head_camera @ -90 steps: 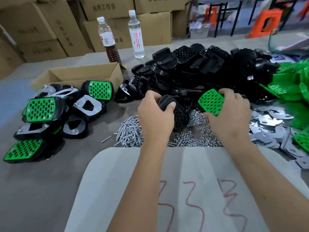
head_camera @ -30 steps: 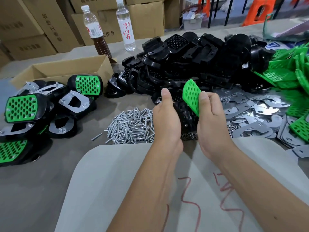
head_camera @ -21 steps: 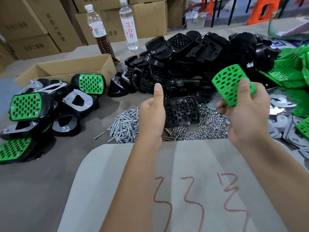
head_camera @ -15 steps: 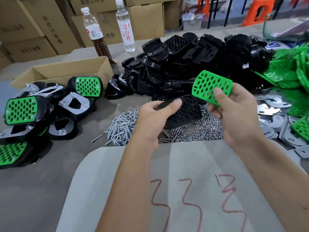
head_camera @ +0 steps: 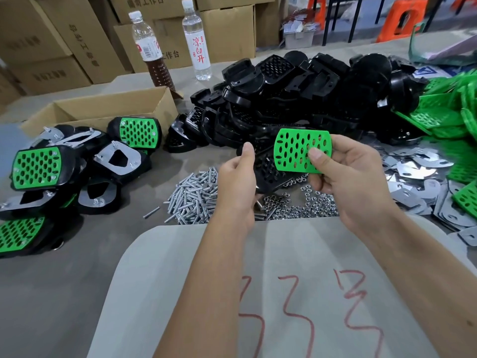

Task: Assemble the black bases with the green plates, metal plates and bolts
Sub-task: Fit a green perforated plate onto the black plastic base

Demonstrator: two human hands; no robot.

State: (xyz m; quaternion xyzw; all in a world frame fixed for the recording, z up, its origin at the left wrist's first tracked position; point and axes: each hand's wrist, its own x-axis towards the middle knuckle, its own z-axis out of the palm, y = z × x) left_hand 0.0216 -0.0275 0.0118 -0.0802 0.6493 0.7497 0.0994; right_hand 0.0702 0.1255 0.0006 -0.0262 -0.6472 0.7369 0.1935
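Our left hand (head_camera: 236,182) gripped the black base (head_camera: 268,171); our right hand (head_camera: 346,177) pinched the green plate (head_camera: 294,148), which could seat crooked if its holes missed the base's

Two bottles are standing at the far side of the counter (head_camera: 64,293): a brown-liquid bottle (head_camera: 151,51) and a clear water bottle (head_camera: 197,40) beside it. An open cardboard box (head_camera: 103,109) is sitting near them. Stacked cartons (head_camera: 51,40) are lining the back, orange stools (head_camera: 402,16) beyond.
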